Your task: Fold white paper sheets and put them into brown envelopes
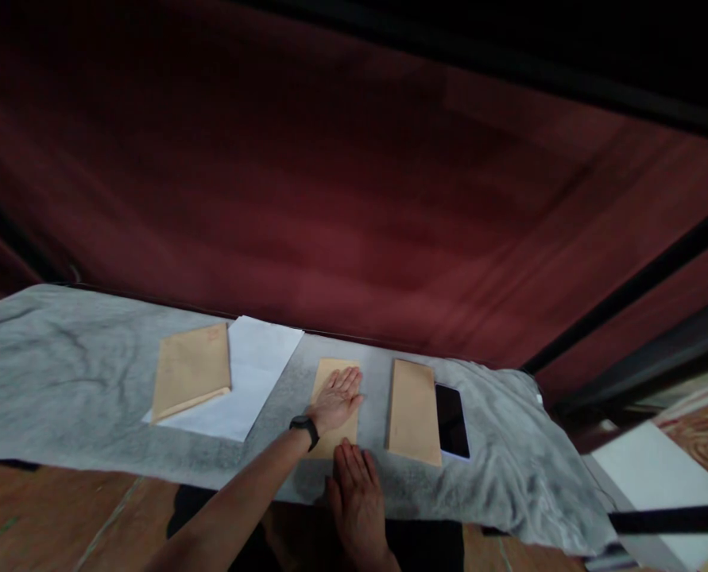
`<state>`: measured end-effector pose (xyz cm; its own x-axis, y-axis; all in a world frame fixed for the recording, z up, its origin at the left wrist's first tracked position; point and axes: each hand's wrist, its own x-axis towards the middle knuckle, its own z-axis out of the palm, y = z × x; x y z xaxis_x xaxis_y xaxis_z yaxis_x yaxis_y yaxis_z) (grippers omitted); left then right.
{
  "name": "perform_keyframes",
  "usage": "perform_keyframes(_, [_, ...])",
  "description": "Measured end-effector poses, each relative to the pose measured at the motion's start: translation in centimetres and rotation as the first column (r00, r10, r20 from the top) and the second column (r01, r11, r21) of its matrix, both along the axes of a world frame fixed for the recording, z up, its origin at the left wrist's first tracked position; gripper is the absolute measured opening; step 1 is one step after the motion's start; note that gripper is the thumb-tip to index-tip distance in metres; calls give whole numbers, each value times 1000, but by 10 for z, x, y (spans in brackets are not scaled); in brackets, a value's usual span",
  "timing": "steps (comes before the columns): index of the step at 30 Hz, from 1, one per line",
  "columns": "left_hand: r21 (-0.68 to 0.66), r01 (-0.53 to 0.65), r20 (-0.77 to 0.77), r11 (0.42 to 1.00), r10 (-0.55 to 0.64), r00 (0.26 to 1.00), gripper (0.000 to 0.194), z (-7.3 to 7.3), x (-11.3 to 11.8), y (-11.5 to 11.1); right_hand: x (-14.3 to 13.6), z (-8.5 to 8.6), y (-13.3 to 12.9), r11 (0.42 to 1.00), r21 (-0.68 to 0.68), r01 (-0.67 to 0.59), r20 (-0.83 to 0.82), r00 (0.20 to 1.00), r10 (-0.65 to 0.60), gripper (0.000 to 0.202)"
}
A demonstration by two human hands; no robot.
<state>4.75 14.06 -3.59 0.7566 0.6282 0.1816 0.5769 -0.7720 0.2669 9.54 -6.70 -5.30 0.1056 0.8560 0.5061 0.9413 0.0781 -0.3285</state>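
Observation:
A brown paper envelope (319,446) lies flat in front of me on the grey cloth. My left hand (334,400), with a dark watch (306,429) on its wrist, rests palm down on the envelope, fingers stretched out. Closer to me, my right hand (357,494) is open too, its fingertips at the envelope's near right corner. To the right lie more brown envelopes (414,409), which look stacked. At the left, another brown envelope or a pile of them (192,365) sits partly over white paper sheets (264,361).
A tablet or large phone with a dark screen (452,421) lies just right of the right-hand envelopes. The grey cloth (61,365) covers the long table. Behind it hangs a dark red curtain-like wall (330,199). A white panel (657,469) stands at the lower right.

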Motion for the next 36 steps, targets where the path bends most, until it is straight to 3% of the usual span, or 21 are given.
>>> perform_keyframes(7, [-36, 75, 11, 997, -74, 997, 54, 5, -21, -36, 0, 1, -2, 1000, 12, -10, -17, 1000, 10, 42])
perform_keyframes(15, [-141, 148, 45, 979, -143, 989, 50, 7, -44, -62, 0, -1, -4, 1000, 20, -7, 26, 1000, 6, 37])
perform_keyframes(27, [-31, 173, 50, 984, -171, 984, 63, 21, -100, -118, 2, 7, -20, 1000, -17, 26, 61, 998, -25, 44])
perform_keyframes(32, [-35, 160, 34, 986, -159, 987, 61, 23, -121, -126, 13, 14, -28, 998, -50, 31, 43, 999, -29, 42])
perform_keyframes(36, [3, 154, 29, 988, -154, 988, 58, 22, -126, -129, 20, 17, -20, 995, -101, 3, 19, 1000, -2, 41])
